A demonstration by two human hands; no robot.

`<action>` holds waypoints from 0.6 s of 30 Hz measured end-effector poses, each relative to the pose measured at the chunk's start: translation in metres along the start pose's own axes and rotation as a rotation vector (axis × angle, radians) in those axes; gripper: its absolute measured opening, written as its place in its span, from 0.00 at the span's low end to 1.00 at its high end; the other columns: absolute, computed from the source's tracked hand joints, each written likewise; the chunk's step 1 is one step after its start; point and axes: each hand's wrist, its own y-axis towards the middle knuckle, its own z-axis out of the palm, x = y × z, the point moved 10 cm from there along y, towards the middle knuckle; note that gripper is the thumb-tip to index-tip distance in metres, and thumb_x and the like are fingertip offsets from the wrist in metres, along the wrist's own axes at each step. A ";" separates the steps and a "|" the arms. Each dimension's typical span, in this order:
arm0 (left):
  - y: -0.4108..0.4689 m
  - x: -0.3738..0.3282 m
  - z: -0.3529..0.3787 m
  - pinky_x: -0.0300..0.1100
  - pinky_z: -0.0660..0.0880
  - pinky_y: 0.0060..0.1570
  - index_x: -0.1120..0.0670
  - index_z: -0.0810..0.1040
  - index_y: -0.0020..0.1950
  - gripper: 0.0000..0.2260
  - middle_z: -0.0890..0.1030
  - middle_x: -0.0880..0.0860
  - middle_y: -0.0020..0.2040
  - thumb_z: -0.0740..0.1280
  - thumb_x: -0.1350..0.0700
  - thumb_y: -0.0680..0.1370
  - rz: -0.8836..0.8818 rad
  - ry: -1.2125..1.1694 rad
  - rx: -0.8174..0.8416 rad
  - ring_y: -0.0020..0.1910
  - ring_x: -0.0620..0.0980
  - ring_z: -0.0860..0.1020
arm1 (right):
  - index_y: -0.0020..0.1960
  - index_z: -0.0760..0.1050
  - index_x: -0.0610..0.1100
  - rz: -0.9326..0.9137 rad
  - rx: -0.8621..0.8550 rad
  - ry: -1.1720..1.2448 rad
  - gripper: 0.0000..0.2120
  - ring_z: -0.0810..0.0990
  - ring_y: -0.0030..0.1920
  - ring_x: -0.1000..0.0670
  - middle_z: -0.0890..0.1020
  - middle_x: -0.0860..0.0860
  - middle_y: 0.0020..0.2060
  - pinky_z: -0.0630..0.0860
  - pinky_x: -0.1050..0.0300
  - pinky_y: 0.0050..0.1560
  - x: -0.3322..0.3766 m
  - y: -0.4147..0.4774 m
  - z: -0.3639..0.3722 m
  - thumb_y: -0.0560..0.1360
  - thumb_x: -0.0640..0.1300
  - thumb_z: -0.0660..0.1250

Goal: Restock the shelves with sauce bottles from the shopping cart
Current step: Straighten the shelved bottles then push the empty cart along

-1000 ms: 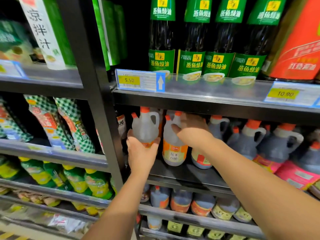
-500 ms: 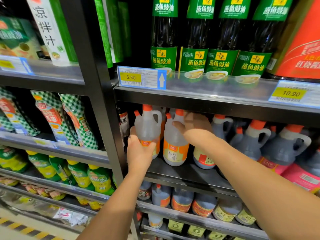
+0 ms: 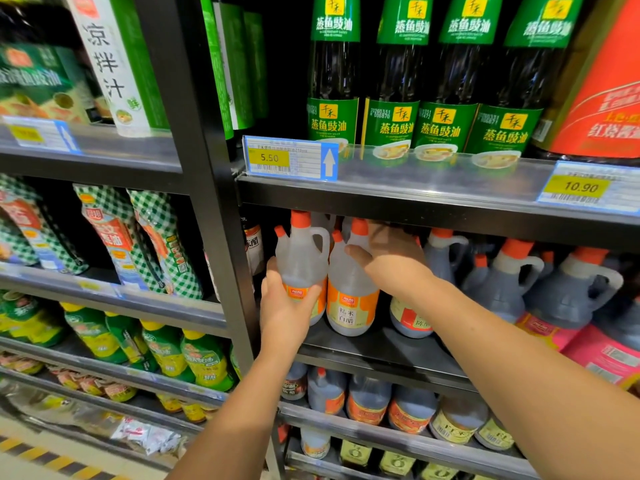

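Clear vinegar bottle [image 3: 301, 261] is being held upright at the shelf's [image 3: 381, 355] 9 o'clock end, the left hand [image 3: 285, 306] gripping its lower body. At its 3 o'clock, the right hand [image 3: 391, 261] is thumbing a second bottle [image 3: 349, 299]; its fingers are hiding behind, so I cannot tell its grip.

One head-worn wide-angle camera faces the black metal shelf rack [image 3: 214, 202] head-on, slightly downward, close to its middle tier.

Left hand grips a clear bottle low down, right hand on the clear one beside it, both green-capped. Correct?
Caps are orange, not green; head view shows it. Otherwise right: left hand grips a clear bottle low down, right hand on the second clear bottle beside it.
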 end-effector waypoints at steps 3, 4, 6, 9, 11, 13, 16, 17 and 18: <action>-0.002 -0.001 0.001 0.37 0.69 0.41 0.53 0.67 0.57 0.21 0.74 0.53 0.55 0.74 0.47 0.74 0.009 -0.026 -0.008 0.51 0.49 0.75 | 0.67 0.70 0.42 0.011 0.001 0.017 0.26 0.74 0.61 0.43 0.76 0.44 0.61 0.69 0.53 0.60 0.000 0.000 0.002 0.80 0.61 0.57; -0.003 -0.002 0.002 0.37 0.69 0.41 0.54 0.67 0.57 0.21 0.74 0.54 0.55 0.73 0.48 0.74 0.008 -0.037 -0.004 0.52 0.50 0.76 | 0.67 0.70 0.41 0.002 -0.007 0.007 0.26 0.75 0.61 0.43 0.76 0.44 0.60 0.69 0.53 0.59 0.001 0.001 0.002 0.80 0.61 0.57; -0.007 -0.004 0.003 0.38 0.74 0.45 0.57 0.66 0.62 0.24 0.73 0.56 0.60 0.73 0.49 0.75 0.021 -0.032 0.001 0.56 0.53 0.76 | 0.66 0.70 0.41 -0.022 -0.025 -0.009 0.25 0.76 0.59 0.43 0.77 0.43 0.59 0.70 0.54 0.57 0.003 -0.002 0.001 0.80 0.60 0.57; -0.021 -0.008 0.004 0.47 0.72 0.64 0.59 0.57 0.75 0.38 0.63 0.59 0.73 0.73 0.46 0.75 0.054 0.040 0.019 0.68 0.56 0.69 | 0.63 0.72 0.40 -0.120 -0.112 -0.026 0.23 0.78 0.54 0.44 0.79 0.43 0.53 0.74 0.55 0.52 0.007 -0.017 -0.007 0.79 0.59 0.61; -0.036 -0.013 0.002 0.46 0.65 0.69 0.56 0.49 0.80 0.45 0.54 0.56 0.79 0.73 0.43 0.74 0.084 0.099 0.014 0.75 0.54 0.60 | 0.57 0.75 0.39 -0.177 -0.196 -0.016 0.21 0.79 0.49 0.44 0.79 0.45 0.44 0.75 0.54 0.47 0.002 -0.030 -0.017 0.79 0.57 0.62; -0.052 -0.025 -0.003 0.53 0.68 0.70 0.52 0.50 0.80 0.45 0.53 0.54 0.79 0.73 0.41 0.73 0.170 0.150 -0.036 0.76 0.55 0.59 | 0.50 0.77 0.40 -0.181 -0.280 -0.009 0.18 0.77 0.42 0.44 0.72 0.50 0.33 0.72 0.55 0.39 -0.011 -0.042 -0.030 0.79 0.56 0.63; -0.073 -0.050 -0.008 0.56 0.71 0.65 0.54 0.58 0.76 0.40 0.60 0.54 0.73 0.73 0.42 0.72 0.294 0.188 -0.143 0.71 0.56 0.65 | 0.43 0.75 0.41 -0.138 -0.458 -0.130 0.15 0.78 0.39 0.39 0.74 0.46 0.31 0.69 0.53 0.34 -0.036 -0.060 -0.054 0.74 0.53 0.68; -0.078 -0.060 -0.005 0.52 0.69 0.65 0.55 0.60 0.75 0.38 0.62 0.54 0.71 0.72 0.42 0.72 0.339 0.182 -0.151 0.70 0.56 0.65 | 0.40 0.73 0.41 -0.105 -0.514 -0.164 0.15 0.78 0.38 0.37 0.77 0.43 0.32 0.70 0.52 0.32 -0.046 -0.067 -0.062 0.73 0.53 0.69; -0.083 -0.070 0.001 0.49 0.68 0.64 0.56 0.62 0.73 0.35 0.64 0.54 0.68 0.71 0.43 0.72 0.384 0.169 -0.139 0.69 0.55 0.66 | 0.37 0.70 0.42 -0.068 -0.557 -0.184 0.16 0.78 0.37 0.36 0.78 0.40 0.32 0.70 0.50 0.31 -0.056 -0.073 -0.070 0.72 0.52 0.70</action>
